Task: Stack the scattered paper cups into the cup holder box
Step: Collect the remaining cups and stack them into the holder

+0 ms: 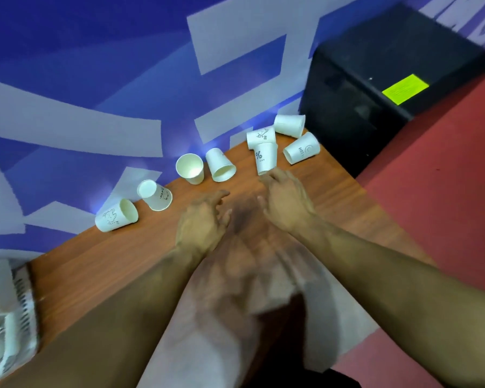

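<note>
Cups [218, 166] line the table's [123, 264] far edge.

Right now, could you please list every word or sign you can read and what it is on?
"%", smaller letters under it unreadable: centre-right cup, by the right hand.
"HEL", rest unclear: rightmost cup.
"HI", faintly: leftmost cup.
Yellow label on the black box: too blurred to read.

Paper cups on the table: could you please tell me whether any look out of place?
Yes: several lie tipped on their sides by the wall, like the leftmost cup and the rightmost cup; the middle cup stands upright. Nothing looks spilled.
</note>
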Motion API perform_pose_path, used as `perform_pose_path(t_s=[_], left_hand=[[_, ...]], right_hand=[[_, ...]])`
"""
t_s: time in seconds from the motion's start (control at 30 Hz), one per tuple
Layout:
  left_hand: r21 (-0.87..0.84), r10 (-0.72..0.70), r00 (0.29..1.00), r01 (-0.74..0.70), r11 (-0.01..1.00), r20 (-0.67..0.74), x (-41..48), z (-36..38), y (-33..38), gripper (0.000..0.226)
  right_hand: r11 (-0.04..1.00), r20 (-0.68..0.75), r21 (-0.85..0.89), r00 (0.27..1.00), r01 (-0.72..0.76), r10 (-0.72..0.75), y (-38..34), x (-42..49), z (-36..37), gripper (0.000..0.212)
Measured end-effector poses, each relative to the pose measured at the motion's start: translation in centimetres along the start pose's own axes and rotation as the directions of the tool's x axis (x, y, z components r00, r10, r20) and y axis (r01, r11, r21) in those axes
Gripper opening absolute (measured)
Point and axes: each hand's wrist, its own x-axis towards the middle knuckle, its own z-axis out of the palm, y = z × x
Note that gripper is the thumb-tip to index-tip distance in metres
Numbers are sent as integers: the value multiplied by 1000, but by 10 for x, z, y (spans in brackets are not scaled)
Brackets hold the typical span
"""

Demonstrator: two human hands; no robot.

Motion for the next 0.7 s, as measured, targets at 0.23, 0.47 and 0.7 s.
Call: perform_pose_path(t_s=[0.23, 0.47, 0.7], left_hand=[[-132, -179, 965, 206, 970, 190, 60, 29, 19, 61], [-288, -317, 906, 394, 873, 279, 107, 52, 12, 63], [-517, -342, 887, 460, 722, 311, 137, 72, 0, 72]], right_hand=[[983, -11, 135, 992, -127, 129, 45, 52, 19, 42], [956, 35, 204, 978, -209, 206, 65, 99, 44, 46], [956, 48, 206, 978, -210, 205, 73, 135, 51, 51]])
